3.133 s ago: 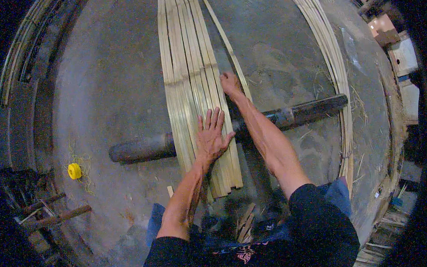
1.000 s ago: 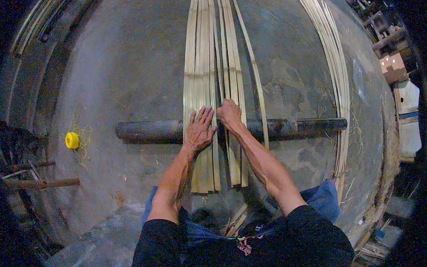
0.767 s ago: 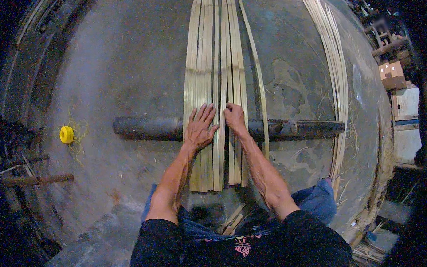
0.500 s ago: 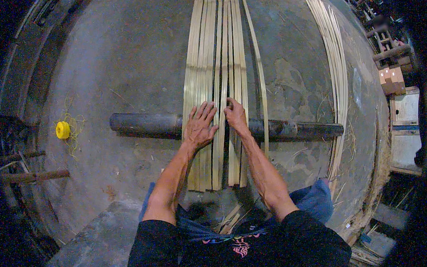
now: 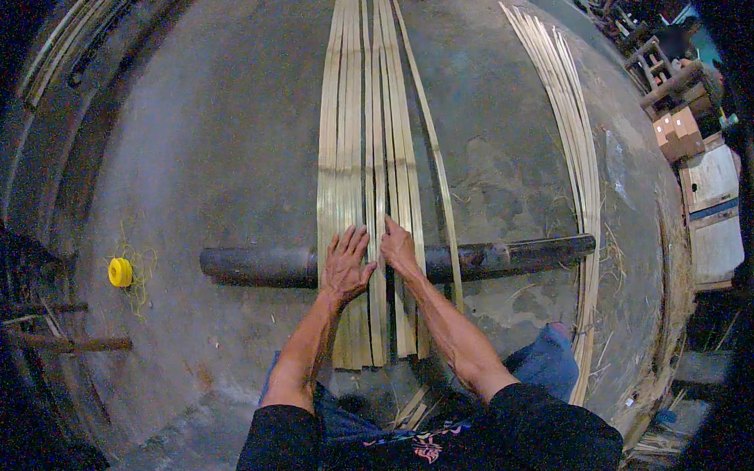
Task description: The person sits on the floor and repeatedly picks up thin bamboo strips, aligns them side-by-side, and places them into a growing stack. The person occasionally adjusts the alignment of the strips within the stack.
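Long pale bamboo strips lie side by side across a dark round pole, running away from me. My left hand rests flat on the left group of strips, above the pole, with its fingers stretched out. Just to its right, my right hand has its fingers curled at the edge of a narrow bamboo strip beside a dark gap. My fingers partly hide that contact. Farther right, one separate strip also crosses the pole.
Another bundle of strips lies at the right, passing the pole's right end. A yellow twine roll with loose strands is on the floor at left. Cardboard boxes stand at far right. Short offcuts lie close to me.
The view has shifted, so the pole, strips and hands appear lower in the picture. Both hands remain over the pole; my left palm still lies flat, and my right fingers stay curled at the strips.
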A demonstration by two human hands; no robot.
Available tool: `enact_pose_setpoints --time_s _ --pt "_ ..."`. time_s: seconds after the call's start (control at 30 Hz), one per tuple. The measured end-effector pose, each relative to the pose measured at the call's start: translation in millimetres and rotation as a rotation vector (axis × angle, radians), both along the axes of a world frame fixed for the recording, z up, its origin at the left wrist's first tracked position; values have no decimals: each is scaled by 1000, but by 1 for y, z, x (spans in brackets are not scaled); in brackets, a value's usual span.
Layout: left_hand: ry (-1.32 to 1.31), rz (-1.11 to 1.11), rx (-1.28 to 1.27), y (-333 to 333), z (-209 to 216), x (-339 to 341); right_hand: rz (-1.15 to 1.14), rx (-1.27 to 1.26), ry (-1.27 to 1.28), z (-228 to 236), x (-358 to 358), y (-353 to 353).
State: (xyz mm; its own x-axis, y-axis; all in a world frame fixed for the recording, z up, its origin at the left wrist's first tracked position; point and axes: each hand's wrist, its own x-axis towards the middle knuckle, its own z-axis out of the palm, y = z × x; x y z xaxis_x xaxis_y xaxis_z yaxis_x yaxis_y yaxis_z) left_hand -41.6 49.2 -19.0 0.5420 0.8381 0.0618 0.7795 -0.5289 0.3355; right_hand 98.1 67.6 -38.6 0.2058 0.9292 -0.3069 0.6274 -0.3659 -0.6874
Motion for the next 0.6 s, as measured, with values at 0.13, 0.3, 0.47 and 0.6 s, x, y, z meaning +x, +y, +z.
enact_pose_setpoints --time_s 0.13,0.3,0.47,0.6 --pt "29 -4 9 0 0 -1 -33 25 -33 -5 -9 -2" --pt "-159 61 -64 1 -3 -3 -115 101 167 -5 -4 7" --pt "-279 106 -137 7 -11 -7 -123 -81 752 61 53 -45" --pt "-403 217 -163 13 -4 8 -89 -63 984 132 105 -98"
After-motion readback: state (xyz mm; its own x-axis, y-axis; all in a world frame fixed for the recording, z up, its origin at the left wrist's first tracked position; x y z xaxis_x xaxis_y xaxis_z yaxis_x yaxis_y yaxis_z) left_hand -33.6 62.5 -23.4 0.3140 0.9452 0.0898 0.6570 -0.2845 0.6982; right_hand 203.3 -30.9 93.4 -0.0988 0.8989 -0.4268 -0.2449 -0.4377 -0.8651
